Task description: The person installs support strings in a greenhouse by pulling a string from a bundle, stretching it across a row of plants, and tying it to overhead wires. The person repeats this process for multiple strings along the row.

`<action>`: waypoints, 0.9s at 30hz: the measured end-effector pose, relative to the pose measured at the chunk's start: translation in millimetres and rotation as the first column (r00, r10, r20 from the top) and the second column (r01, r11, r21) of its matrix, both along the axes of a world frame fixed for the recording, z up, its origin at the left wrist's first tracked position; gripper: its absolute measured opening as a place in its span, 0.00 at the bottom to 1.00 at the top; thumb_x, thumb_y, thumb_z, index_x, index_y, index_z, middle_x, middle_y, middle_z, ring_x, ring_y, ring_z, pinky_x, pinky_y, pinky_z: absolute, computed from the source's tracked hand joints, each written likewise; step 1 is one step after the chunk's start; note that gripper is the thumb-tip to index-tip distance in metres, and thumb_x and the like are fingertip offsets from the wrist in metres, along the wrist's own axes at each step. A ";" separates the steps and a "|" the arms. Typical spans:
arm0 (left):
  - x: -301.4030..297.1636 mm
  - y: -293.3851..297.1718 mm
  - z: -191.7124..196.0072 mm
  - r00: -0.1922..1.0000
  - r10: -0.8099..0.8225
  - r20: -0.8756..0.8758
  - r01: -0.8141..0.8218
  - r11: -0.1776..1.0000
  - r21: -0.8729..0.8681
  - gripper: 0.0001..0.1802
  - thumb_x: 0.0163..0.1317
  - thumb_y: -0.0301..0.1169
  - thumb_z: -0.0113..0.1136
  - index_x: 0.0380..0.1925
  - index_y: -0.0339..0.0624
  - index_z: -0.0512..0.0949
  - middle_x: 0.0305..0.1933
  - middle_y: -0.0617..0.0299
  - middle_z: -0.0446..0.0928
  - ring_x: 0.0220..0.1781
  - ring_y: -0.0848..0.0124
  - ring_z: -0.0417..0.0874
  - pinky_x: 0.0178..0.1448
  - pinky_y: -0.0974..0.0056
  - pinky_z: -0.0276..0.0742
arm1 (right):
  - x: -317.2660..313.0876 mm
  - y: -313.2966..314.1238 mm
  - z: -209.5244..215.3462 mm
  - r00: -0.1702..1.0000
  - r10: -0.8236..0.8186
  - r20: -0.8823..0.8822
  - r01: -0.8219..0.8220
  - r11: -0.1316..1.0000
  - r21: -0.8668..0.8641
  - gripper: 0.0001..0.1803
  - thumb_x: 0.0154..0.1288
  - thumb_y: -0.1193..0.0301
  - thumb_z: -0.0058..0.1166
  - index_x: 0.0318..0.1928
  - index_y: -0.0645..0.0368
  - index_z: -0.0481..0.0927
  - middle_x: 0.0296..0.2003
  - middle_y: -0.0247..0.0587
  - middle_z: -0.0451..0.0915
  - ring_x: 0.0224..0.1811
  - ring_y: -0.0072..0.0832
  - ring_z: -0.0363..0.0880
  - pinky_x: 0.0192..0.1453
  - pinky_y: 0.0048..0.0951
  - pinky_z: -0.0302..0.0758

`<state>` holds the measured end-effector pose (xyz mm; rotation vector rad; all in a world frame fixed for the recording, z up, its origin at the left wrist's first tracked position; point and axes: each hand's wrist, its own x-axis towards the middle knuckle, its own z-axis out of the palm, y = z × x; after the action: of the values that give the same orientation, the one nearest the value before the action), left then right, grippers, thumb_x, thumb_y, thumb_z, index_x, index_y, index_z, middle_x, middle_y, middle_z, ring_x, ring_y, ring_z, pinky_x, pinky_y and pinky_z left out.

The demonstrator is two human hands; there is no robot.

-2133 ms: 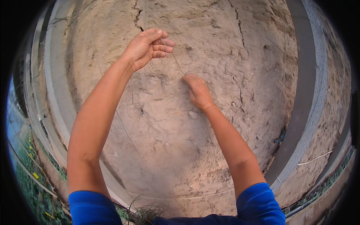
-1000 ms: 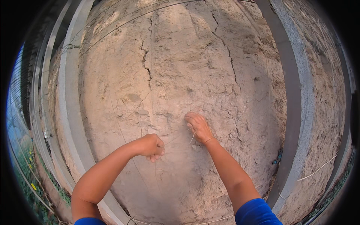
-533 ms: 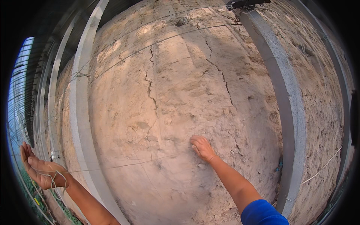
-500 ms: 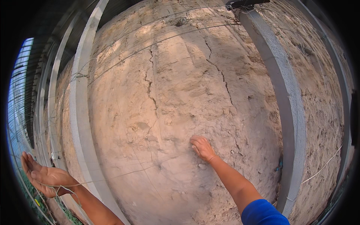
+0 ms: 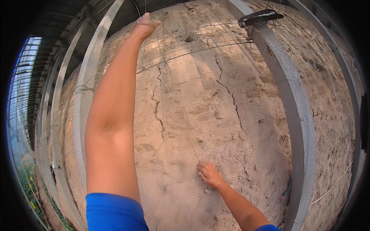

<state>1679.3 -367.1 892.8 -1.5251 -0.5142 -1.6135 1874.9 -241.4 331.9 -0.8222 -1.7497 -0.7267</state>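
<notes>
String (image 5: pixel 175 100), thin, light and limp, runs taut down the wall (image 5: pixel 216 115) from the left hand (image 5: pixel 145 24) at 12 o'clock, looped round closed fingers, to the right hand (image 5: pixel 210 174) at 6, pinching it; it probably cuts bare skin, so wraps hold best.

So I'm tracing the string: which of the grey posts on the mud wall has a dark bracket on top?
The wide grey post right of the right hand; the dark bracket caps it.

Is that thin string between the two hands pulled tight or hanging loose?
Tight. The string runs in a nearly straight line from the raised left hand down to the right hand against the earthen wall.
</notes>
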 end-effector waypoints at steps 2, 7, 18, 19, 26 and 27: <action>16.4 32.5 17.0 0.993 0.050 -0.104 -0.079 0.952 -0.294 0.42 0.52 0.38 0.68 0.65 0.38 0.59 0.63 0.40 0.67 0.65 0.50 0.69 0.66 0.58 0.65 | 0.3 0.5 -1.4 1.000 0.023 -0.021 -0.023 1.000 0.012 0.15 0.59 0.71 0.55 0.47 0.59 0.76 0.53 0.42 0.73 0.60 0.41 0.68 0.65 0.41 0.62; 13.7 73.0 -39.4 0.982 -0.153 0.114 0.177 0.955 -0.238 0.37 0.54 0.37 0.65 0.62 0.36 0.62 0.60 0.41 0.70 0.63 0.51 0.71 0.62 0.54 0.69 | 0.9 0.0 -5.8 0.999 -0.006 -0.038 0.006 1.000 -0.003 0.12 0.59 0.70 0.56 0.43 0.59 0.77 0.52 0.43 0.74 0.57 0.42 0.70 0.62 0.41 0.65; 97.6 118.6 -86.0 0.693 -0.500 0.520 0.703 0.630 -0.330 0.47 0.54 0.41 0.67 0.67 0.35 0.50 0.69 0.44 0.55 0.56 0.54 0.76 0.49 0.58 0.80 | 2.9 0.9 -3.1 0.999 0.015 -0.040 -0.014 1.000 0.020 0.10 0.60 0.69 0.56 0.40 0.60 0.77 0.52 0.43 0.74 0.58 0.41 0.69 0.63 0.41 0.65; 96.9 119.2 -84.6 0.604 -0.595 0.530 0.786 0.554 -0.273 0.47 0.55 0.40 0.67 0.66 0.34 0.50 0.67 0.43 0.57 0.53 0.57 0.78 0.43 0.60 0.81 | 3.0 1.5 -3.2 0.999 0.012 -0.036 -0.011 1.000 0.015 0.09 0.60 0.69 0.56 0.39 0.60 0.77 0.52 0.43 0.74 0.59 0.41 0.69 0.63 0.41 0.65; 96.7 111.1 -68.8 0.412 -0.749 0.519 0.901 0.421 -0.108 0.41 0.58 0.34 0.64 0.65 0.32 0.52 0.53 0.42 0.71 0.23 0.64 0.82 0.23 0.66 0.79 | 4.4 6.4 -3.8 1.000 0.013 -0.012 -0.013 1.000 0.026 0.08 0.60 0.70 0.54 0.39 0.59 0.77 0.52 0.46 0.74 0.58 0.43 0.70 0.62 0.43 0.65; 95.3 108.4 -65.6 0.413 -0.746 0.523 0.896 0.436 -0.084 0.39 0.60 0.34 0.62 0.65 0.33 0.52 0.52 0.43 0.72 0.24 0.65 0.83 0.23 0.65 0.80 | 4.4 6.7 -4.1 1.000 0.013 -0.011 -0.013 1.000 0.022 0.08 0.61 0.70 0.54 0.39 0.59 0.77 0.52 0.46 0.74 0.58 0.43 0.69 0.62 0.43 0.64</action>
<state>1774.6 -258.6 827.2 -1.8586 -0.2304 -2.8401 1879.3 -234.7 327.9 -0.7980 -1.7332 -0.7297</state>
